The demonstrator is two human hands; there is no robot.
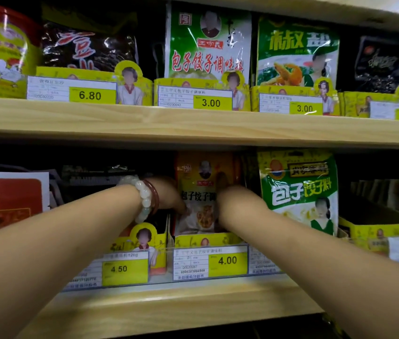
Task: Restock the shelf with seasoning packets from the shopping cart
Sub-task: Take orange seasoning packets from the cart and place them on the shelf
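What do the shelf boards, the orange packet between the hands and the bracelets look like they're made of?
Shelf board: pale wood or wood-look laminate, matte, with visible grain lines.
Orange seasoning packet: thin plastic film, printed and slightly glossy, creased.
Bead bracelet: pale translucent beads, maybe jade or glass.
Red bangle: smooth dark red, possibly stone or resin.

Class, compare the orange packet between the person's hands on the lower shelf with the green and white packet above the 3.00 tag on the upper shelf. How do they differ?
The orange packet sits on the lower shelf, the green and white packet on the upper. The orange packet has the left hand and right hand at its sides; the green and white packet stands untouched. Their tags read 4.00 and 3.00. Both stand upright and carry a similar portrait logo.
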